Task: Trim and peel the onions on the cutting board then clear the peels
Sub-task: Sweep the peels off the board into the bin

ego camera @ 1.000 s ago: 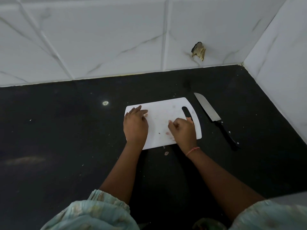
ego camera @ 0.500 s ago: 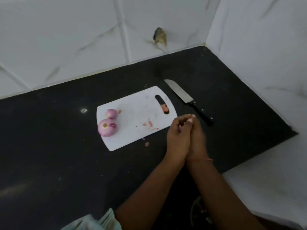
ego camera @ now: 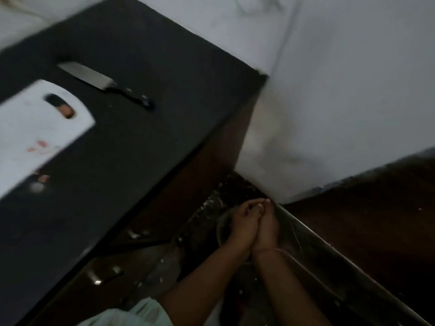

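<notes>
My left hand (ego camera: 243, 223) and my right hand (ego camera: 267, 222) are pressed together with fingers curled, cupped round the onion peels, which stay hidden inside. They hang below counter height over the rim of a round container (ego camera: 221, 223) on the floor. The white cutting board (ego camera: 35, 128) lies at the left on the black counter, with pink peel scraps (ego camera: 42, 143) on it and one piece in its handle hole (ego camera: 67, 110). The onions are out of view. The picture is blurred.
A black-handled knife (ego camera: 94, 77) lies on the black counter (ego camera: 146, 137) beyond the board. A peel scrap (ego camera: 43, 178) sits beside the board. Below are a dark cabinet front with a metal handle (ego camera: 103, 277), a white wall corner (ego camera: 306, 137) and a slanting metal edge (ego camera: 317, 245).
Both hands gathered peels on the board, came together cupped, and have moved right and down off the counter to the container. My view swung right, so the onions left the frame.
</notes>
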The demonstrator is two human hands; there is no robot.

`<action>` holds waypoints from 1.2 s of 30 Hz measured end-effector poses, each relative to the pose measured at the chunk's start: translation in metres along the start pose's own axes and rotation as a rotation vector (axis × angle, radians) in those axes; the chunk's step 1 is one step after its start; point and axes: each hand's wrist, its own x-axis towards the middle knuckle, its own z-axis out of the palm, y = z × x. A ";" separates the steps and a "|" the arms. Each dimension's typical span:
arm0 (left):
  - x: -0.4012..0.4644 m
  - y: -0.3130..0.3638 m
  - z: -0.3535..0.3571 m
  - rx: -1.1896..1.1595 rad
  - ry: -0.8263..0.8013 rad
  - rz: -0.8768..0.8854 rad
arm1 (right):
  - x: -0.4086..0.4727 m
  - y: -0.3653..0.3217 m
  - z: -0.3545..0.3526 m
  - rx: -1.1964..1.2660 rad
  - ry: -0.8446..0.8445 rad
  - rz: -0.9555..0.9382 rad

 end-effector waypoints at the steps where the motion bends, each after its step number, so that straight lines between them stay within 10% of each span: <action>1: 0.016 -0.033 0.018 -0.040 -0.009 -0.089 | 0.020 0.037 -0.020 -0.074 0.066 0.058; 6: 0.104 -0.154 0.031 -0.233 0.061 -0.490 | 0.076 0.145 -0.042 0.170 0.088 0.397; 15: 0.194 -0.239 0.014 -0.137 0.135 -0.666 | 0.146 0.259 -0.046 0.388 0.101 0.674; 21: 0.208 -0.239 -0.004 -0.067 0.186 -0.649 | 0.167 0.284 -0.042 0.260 0.293 0.594; 28: 0.219 -0.244 -0.006 -0.017 0.164 -0.582 | 0.170 0.269 -0.031 0.299 0.001 0.675; 36: 0.233 -0.248 -0.026 -0.268 0.000 -0.765 | 0.139 0.289 -0.006 -0.223 -0.337 0.227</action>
